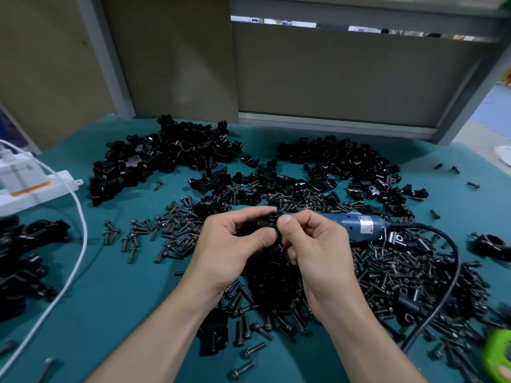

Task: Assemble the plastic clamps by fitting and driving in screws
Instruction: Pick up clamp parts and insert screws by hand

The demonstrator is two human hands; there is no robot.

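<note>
A small black plastic clamp (267, 223) is held above the middle of the teal table (110, 299). My left hand (232, 244) grips it from the left with curled fingers. My right hand (312, 241) pinches it from the right with thumb and forefinger. Whether a screw sits under those fingertips is hidden. A heap of dark screws (387, 277) spreads below and to the right of my hands. Behind my right hand lies a blue electric screwdriver (359, 225) with a black cable (448, 277).
Piles of black clamp parts lie at the back left (166, 156) and back right (345, 164). Assembled clamps (25, 252) sit at the left edge. A white power strip (30, 186) and white cable (80, 244) lie left. A green object (497, 355) is at the bottom right.
</note>
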